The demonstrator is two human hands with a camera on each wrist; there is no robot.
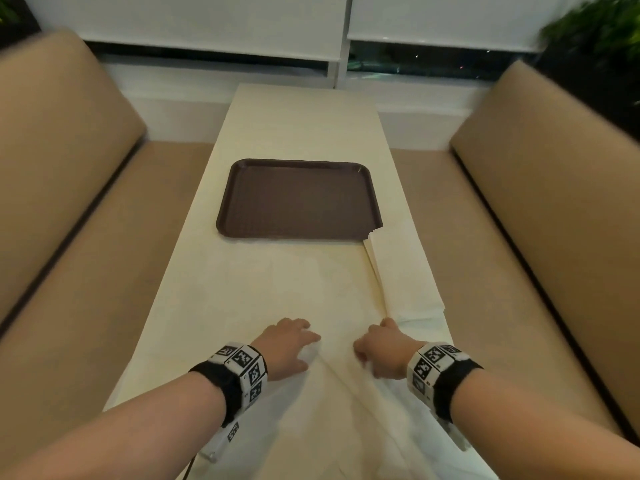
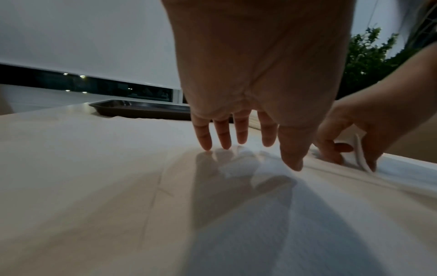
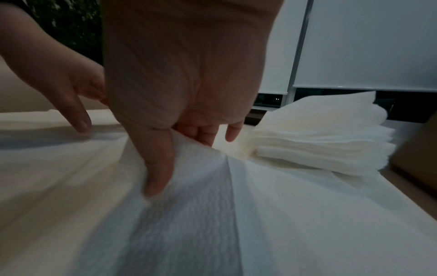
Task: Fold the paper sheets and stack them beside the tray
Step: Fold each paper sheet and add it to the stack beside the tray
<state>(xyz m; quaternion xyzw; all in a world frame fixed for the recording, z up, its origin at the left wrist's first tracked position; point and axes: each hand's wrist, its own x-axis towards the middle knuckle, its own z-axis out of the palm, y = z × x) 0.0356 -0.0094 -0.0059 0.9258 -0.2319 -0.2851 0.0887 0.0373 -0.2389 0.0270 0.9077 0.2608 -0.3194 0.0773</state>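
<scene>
Head view has both forearms stretched out over the table [image 1: 277, 133], with the brown tray [image 1: 298, 199] lying further out and the stack of folded sheets [image 1: 405, 268] just at the tray's near right corner. Nearer than the tray, the left hand [image 1: 285, 348] has straight, spread fingers [image 2: 223, 134] pressing flat on the paper sheet [image 1: 329, 410], while the right hand [image 1: 382, 351] pinches a raised ridge of that sheet between thumb and curled fingers. Both wristbands [image 1: 244, 374] carry black-and-white square marker codes, no readable writing.
</scene>
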